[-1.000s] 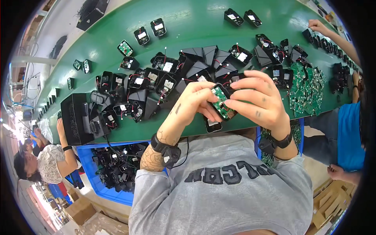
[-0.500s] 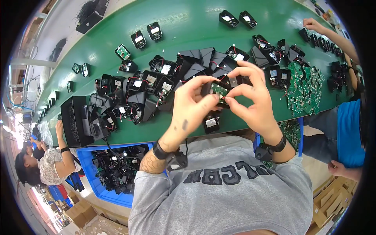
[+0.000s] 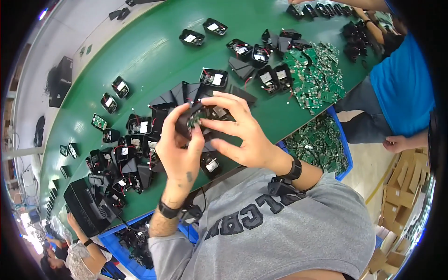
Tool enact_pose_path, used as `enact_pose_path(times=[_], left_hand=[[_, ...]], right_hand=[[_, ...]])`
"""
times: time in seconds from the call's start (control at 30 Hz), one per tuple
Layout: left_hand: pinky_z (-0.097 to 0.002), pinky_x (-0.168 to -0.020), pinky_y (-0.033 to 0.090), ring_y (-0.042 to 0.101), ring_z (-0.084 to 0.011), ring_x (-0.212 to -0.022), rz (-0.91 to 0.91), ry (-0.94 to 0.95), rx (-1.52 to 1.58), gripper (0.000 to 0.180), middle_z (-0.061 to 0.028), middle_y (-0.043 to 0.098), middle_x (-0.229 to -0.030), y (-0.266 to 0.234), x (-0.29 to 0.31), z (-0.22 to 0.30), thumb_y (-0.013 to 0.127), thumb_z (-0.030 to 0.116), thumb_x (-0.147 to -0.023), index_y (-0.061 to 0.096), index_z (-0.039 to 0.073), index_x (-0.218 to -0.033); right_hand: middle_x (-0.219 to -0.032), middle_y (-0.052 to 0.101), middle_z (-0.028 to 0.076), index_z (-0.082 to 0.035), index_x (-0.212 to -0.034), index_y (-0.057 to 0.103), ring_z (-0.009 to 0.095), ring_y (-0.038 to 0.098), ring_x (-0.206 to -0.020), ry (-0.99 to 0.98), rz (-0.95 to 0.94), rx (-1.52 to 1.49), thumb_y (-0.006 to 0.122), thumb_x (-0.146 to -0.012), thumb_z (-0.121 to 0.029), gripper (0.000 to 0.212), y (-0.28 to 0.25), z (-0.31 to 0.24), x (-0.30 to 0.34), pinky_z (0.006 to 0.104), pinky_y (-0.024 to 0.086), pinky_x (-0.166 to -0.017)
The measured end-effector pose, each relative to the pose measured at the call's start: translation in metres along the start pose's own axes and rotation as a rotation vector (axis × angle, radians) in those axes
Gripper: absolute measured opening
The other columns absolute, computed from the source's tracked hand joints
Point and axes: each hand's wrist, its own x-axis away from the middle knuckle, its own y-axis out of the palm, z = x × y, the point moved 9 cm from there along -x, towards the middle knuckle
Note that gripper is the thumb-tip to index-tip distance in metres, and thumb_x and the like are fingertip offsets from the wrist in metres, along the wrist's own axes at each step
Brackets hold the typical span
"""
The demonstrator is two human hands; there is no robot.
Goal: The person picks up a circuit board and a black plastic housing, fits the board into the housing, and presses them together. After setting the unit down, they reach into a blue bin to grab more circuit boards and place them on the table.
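My left hand (image 3: pixel 179 149) is closed round a small black plastic housing (image 3: pixel 183 122), thumb in front and fingers behind. At its open face a green circuit board (image 3: pixel 196 120) shows, with my left thumb against it. My right hand (image 3: pixel 242 130) has its fingers spread, the thumb well apart from the others. One right fingertip reaches the board's edge; another lies near the housing's upper rim. The fingers partly hide how the board sits in the housing. Just below the hands stands an open black housing (image 3: pixel 211 164) with a white label inside.
Many black housings with red wires crowd the green table (image 3: pixel 154 60). A heap of green circuit boards (image 3: pixel 315 74) lies to the right. Beneath the edge are a blue bin of boards (image 3: pixel 345 156) and another blue bin (image 3: pixel 109 242). Co-workers stand at both sides, one in a blue shirt (image 3: pixel 396 84).
The whole view has swung, so the table appears tilted and its right-hand part nearer. My right thumb has come away from the board and the right fingers have spread. My left hand keeps the housing.
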Motion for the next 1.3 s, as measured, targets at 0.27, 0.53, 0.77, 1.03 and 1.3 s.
enact_pose_path(times=[0.27,0.53,0.77,1.03,1.3], left_hand=[[-0.0365,-0.077,0.051,0.066,-0.0303,-0.087,-0.035,0.405,-0.839,0.040,-0.0208,0.065,-0.105,-0.032,-0.137,0.032,0.063,0.011,-0.086,0.052,0.000,-0.123],[-0.0337,-0.072,0.053,0.067,-0.0212,-0.077,-0.349,0.051,-1.159,0.044,-0.0162,0.067,-0.101,-0.112,-0.229,-0.096,0.063,0.014,-0.084,0.058,0.002,-0.126],[-0.0343,-0.082,0.051,0.068,-0.0285,-0.089,0.379,0.137,-1.005,0.040,-0.0156,0.070,-0.101,-0.245,-0.224,-0.056,0.060,0.029,-0.083,0.066,0.002,-0.112],[-0.0389,-0.083,0.052,0.067,-0.0359,-0.091,0.377,-0.154,-1.345,0.043,-0.0192,0.070,-0.094,-0.345,-0.159,-0.087,0.062,0.039,-0.082,0.071,-0.001,-0.094],[-0.0357,-0.082,0.051,0.066,-0.0309,-0.093,0.021,-0.193,-1.187,0.045,-0.0183,0.069,-0.100,-0.246,-0.185,-0.115,0.073,0.035,-0.077,0.067,0.003,-0.108]], right_hand=[[-0.108,0.066,0.011,-0.004,-0.098,0.069,0.028,0.062,-0.100,0.073,0.222,0.457,0.063,-0.081,-0.003,0.018,-0.080,0.032,0.066,0.0380,0.048,-0.089],[-0.112,0.063,0.011,-0.004,-0.110,0.068,0.026,0.057,-0.105,0.526,0.428,1.008,0.070,-0.083,-0.013,0.029,-0.190,0.079,0.129,0.0338,0.042,-0.094],[-0.112,0.059,0.011,-0.010,-0.121,0.064,0.025,0.055,-0.103,0.618,0.354,0.910,0.069,-0.085,-0.018,0.037,-0.199,0.112,0.148,0.0343,0.043,-0.088],[-0.111,0.057,0.009,-0.014,-0.130,0.057,0.021,0.057,-0.099,0.695,0.397,0.865,0.069,-0.085,-0.024,0.048,-0.205,0.133,0.156,0.0330,0.046,-0.081],[-0.096,0.054,0.005,-0.007,-0.121,0.062,0.014,0.053,-0.078,0.871,0.419,0.731,0.079,-0.077,-0.028,0.051,-0.218,0.144,0.162,0.0276,0.047,-0.072]])
